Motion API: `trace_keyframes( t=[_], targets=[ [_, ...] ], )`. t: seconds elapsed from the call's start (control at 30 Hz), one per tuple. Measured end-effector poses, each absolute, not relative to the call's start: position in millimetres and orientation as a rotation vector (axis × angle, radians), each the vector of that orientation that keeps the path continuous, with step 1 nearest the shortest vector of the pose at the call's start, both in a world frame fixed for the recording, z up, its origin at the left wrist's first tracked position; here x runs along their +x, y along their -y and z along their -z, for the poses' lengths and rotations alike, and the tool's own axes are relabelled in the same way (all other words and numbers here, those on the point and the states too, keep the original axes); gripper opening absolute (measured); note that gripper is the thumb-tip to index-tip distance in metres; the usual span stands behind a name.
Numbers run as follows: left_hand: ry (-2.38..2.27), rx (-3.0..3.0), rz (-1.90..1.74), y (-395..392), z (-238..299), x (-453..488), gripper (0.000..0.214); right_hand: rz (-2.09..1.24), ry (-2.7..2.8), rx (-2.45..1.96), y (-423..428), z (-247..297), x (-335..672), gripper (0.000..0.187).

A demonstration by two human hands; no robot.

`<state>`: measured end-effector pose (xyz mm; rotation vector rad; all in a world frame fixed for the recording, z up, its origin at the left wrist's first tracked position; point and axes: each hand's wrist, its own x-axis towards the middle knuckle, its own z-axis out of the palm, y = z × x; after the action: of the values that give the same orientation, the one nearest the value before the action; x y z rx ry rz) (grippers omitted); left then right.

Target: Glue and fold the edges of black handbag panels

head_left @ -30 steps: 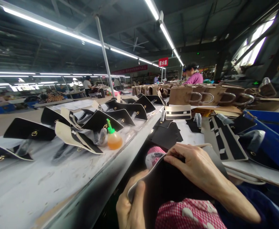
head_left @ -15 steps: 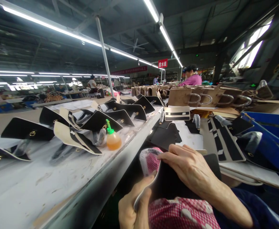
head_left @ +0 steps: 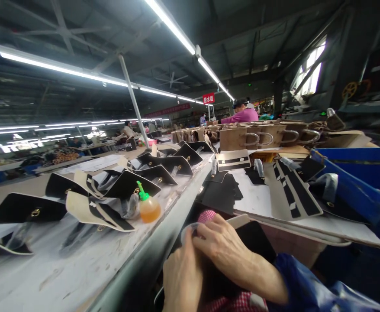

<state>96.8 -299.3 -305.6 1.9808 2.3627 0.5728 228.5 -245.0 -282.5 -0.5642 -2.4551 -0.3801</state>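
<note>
Over my lap I hold a black bag panel (head_left: 258, 238) with a pale edge and a handle wrapped in clear plastic (head_left: 187, 234). My left hand (head_left: 183, 271) is closed at the near left part of this piece, its index finger reaching up to the handle. Curled fingers of my right hand (head_left: 224, 247) pinch at the handle's other side, right against the left fingertips. What lies exactly under the fingertips is hidden. A red checked cloth (head_left: 206, 216) shows just beyond the hands.
On the white table (head_left: 89, 268) at left lie several black bag panels (head_left: 27, 208) and a glue bottle with green nozzle (head_left: 149, 210). More panels (head_left: 294, 190) lie at right beside a blue bin (head_left: 355, 169). Brown bags (head_left: 232, 139) and a person in purple (head_left: 242, 115) are behind.
My hands have come together at the handle; the right hand moved left and down from the panel's upper edge. The panel has tilted lower. The view has turned slightly right.
</note>
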Motion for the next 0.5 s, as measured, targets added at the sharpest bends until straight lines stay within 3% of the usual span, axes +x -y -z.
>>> trace_keyframes(
  t=[0.13,0.33,0.5],
  targets=[
    [-2.324,1.763,-0.445,296.0,296.3,91.1,0.048,0.388,2.331,-0.522,259.1,259.5,253.6,0.026],
    [-2.130,1.695,-0.955,305.1,323.4,52.2,0.045,0.391,1.839,-0.811,232.1,274.4,306.0,0.038],
    [-2.016,1.625,-1.199,307.5,329.4,43.8,0.052,0.477,1.963,-0.945,206.8,313.6,294.9,0.053]
  ],
)
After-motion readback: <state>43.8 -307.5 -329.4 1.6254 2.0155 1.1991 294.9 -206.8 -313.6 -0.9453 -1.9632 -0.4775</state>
